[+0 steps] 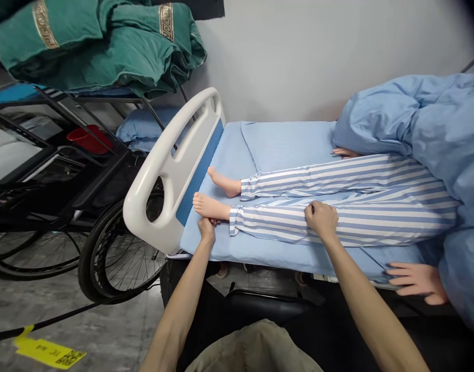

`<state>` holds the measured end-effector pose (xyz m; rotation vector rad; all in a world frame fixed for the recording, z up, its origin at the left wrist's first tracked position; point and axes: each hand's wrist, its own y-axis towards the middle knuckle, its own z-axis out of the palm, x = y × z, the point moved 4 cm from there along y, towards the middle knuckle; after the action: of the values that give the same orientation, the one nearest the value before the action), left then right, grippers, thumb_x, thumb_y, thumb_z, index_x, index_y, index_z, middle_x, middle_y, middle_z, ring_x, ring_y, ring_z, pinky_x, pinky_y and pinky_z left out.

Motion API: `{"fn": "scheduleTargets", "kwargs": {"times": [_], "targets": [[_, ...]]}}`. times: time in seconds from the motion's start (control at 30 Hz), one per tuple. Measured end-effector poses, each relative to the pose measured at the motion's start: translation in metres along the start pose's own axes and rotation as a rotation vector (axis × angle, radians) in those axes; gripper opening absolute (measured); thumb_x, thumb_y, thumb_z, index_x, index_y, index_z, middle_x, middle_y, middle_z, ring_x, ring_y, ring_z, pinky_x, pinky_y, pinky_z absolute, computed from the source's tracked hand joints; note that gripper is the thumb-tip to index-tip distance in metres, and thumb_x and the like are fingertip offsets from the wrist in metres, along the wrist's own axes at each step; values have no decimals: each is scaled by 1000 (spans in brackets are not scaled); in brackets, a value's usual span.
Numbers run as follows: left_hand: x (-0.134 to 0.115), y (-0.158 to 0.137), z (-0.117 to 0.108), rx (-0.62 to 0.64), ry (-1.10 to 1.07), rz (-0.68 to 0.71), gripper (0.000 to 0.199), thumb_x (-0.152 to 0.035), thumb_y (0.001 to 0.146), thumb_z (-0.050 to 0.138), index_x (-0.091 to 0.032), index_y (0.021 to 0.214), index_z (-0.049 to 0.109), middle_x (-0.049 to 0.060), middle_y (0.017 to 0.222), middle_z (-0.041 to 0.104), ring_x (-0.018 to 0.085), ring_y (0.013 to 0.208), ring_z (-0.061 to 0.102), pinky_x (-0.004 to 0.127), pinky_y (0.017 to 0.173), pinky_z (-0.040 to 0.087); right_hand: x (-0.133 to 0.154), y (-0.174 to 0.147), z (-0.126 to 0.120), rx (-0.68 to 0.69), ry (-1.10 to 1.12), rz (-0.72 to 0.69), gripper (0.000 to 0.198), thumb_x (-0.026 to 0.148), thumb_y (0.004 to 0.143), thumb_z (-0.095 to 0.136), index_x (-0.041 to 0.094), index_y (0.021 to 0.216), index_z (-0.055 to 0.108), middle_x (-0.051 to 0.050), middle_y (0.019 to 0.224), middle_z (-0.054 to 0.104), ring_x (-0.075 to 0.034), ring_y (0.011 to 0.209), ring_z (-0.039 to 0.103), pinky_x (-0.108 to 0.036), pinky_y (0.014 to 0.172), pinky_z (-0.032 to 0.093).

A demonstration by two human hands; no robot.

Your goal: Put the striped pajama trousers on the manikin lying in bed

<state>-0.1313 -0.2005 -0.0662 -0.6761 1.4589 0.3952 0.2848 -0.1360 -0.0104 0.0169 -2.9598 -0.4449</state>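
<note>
A mannequin in blue-and-white striped trousers [376, 222] lies on a bed with a light blue sheet [287, 139]. Its near foot [211, 205] points toward the footboard, and the far foot [225, 183] lies just beyond. My left hand [207, 226] is closed low on the sheet, right against the near foot's side; its fingers are partly hidden, as is anything in them. Around the knee of the near leg, my right hand [322, 219] rests on the striped cloth with fingers curled in. Whether it pinches cloth is hidden.
The white footboard [170, 170] rises left of the feet. Beyond it stand a wheelchair wheel [120, 248] and a rack with green folded bedding [105, 51]. A blue quilt [434, 119] covers the mannequin's upper body; its near hand [417, 281] sticks out over the bed edge.
</note>
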Motion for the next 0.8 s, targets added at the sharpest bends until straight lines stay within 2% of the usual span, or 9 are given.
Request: {"fn": "scheduleTargets", "kwargs": {"times": [0.07, 0.13, 0.23, 0.3, 0.37, 0.47, 0.6, 0.7, 0.8], "targets": [[11, -13, -5, -15, -36, -47, 36, -49, 86, 39, -21, 67, 53, 5, 59, 58, 15, 56, 57, 29, 58, 48, 4, -1, 2, -26, 4, 15, 28, 26, 91, 47, 14, 83, 72, -11, 83, 72, -21, 79, 58, -33, 81, 30], [17, -27, -8, 42, -25, -52, 38, -49, 82, 41, -19, 66, 58, 7, 61, 61, 17, 57, 59, 32, 62, 51, 7, 1, 3, -23, 5, 21, 29, 26, 91, 47, 14, 84, 72, -12, 84, 72, -21, 80, 58, -33, 81, 30], [15, -49, -3, 187, 44, 21, 32, -45, 69, 61, -16, 80, 70, 10, 78, 71, 20, 73, 66, 32, 71, 53, 8, 2, 3, -4, 3, 21, 30, 25, 91, 46, 14, 86, 72, -13, 87, 73, -21, 81, 58, -34, 82, 30], [9, -61, 4, 242, 63, 55, 37, -40, 61, 72, -17, 90, 72, 9, 91, 74, 22, 85, 68, 31, 76, 53, 7, 2, 2, 3, 10, 25, 30, 25, 92, 45, 13, 87, 72, -14, 88, 73, -22, 82, 58, -34, 82, 30], [2, -66, 12, 278, 78, 60, 30, -39, 60, 74, -18, 82, 71, 7, 88, 73, 22, 85, 67, 31, 78, 53, 7, 1, 1, 4, 19, 26, 30, 24, 92, 45, 13, 87, 72, -14, 88, 73, -22, 83, 58, -34, 82, 30], [-9, -63, 18, 328, 140, 109, 21, -37, 65, 69, -19, 58, 61, 4, 70, 66, 19, 76, 62, 30, 77, 52, 8, 1, 1, 5, 29, 19, 31, 24, 92, 44, 13, 87, 72, -13, 87, 72, -21, 82, 58, -34, 83, 30], [-15, -44, 1, 251, 160, 130, 22, -38, 67, 66, -20, 55, 58, 2, 62, 59, 16, 66, 55, 28, 69, 50, 9, 1, 2, 9, 44, 15, 32, 24, 93, 43, 13, 87, 72, -13, 87, 71, -21, 83, 58, -34, 84, 30], [-17, -32, -24, 106, 125, 91, 18, -36, 65, 65, -20, 57, 61, 1, 60, 59, 15, 64, 54, 27, 67, 49, 9, 1, 1, 9, 53, 17, 32, 24, 93, 42, 13, 87, 72, -12, 88, 72, -21, 85, 59, -34, 85, 30], [-22, -31, -44, -17, 78, 55, 12, -31, 61, 65, -19, 61, 65, 2, 66, 65, 15, 64, 57, 27, 65, 50, 10, 1, -2, 21, 56, 26, 31, 23, 93, 42, 13, 88, 72, -12, 89, 72, -21, 86, 60, -34, 85, 30]]}}
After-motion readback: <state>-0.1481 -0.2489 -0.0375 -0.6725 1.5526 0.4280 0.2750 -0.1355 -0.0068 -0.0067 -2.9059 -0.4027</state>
